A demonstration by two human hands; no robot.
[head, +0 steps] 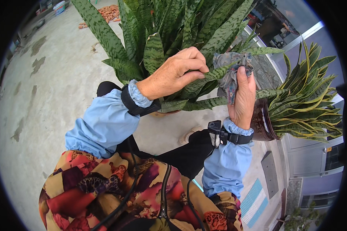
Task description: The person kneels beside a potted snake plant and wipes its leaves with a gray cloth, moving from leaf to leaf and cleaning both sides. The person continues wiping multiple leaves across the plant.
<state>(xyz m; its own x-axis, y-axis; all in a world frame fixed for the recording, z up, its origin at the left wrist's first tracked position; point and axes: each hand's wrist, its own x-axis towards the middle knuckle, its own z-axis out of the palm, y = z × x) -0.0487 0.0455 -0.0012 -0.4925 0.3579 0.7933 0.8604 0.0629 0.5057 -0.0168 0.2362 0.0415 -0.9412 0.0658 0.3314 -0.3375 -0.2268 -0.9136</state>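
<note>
Before me stands a large potted snake plant [162, 31] with broad, banded green leaves. My left hand [176, 72] pinches the edge of one snake plant leaf [217, 73] between thumb and fingers. To its right, my right hand [243, 95] holds a crumpled grey patterned cloth [230, 78], which is folded around the same leaf farther along. The cloth hides part of the leaf and some of my right fingers. Other leaves lie just below both hands.
At the right is a yellow-edged snake plant [306, 98] in a dark brown glazed pot [261, 119]. Orange-brown roots or vegetables [109, 13] lie piled on the concrete floor [55, 72]. A blue-and-white mat [254, 203] lies at lower right.
</note>
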